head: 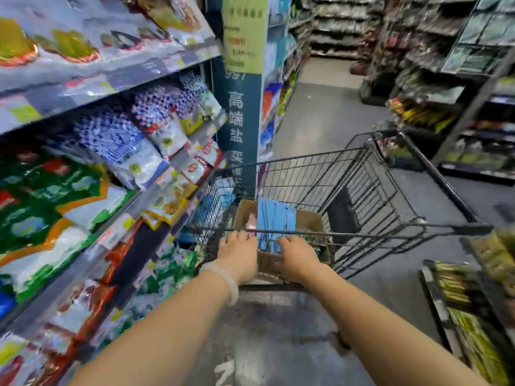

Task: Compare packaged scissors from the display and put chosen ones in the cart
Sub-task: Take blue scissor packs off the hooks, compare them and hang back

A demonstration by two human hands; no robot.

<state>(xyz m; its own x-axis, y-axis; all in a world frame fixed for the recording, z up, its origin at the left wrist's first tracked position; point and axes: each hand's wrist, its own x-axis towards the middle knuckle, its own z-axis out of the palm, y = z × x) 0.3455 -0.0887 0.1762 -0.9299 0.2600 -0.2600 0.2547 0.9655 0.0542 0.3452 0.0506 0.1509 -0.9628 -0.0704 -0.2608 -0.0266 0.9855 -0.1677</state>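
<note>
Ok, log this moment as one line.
left hand grips cart rim | right hand grips cart rim | cart holds blue package | shelves beside

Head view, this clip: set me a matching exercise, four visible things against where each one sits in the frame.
Things:
1. black wire shopping cart
2. blue flat packages
3. pale bangle
4. yellow-green paper sign

Places:
A. on the left wrist
B. high on the dark blue shelf-end post
C. in the aisle, ahead of both hands
D. inside the brown cardboard box in the cart

Pairs: 1-C, 2-D, 3-A, 4-B
</note>
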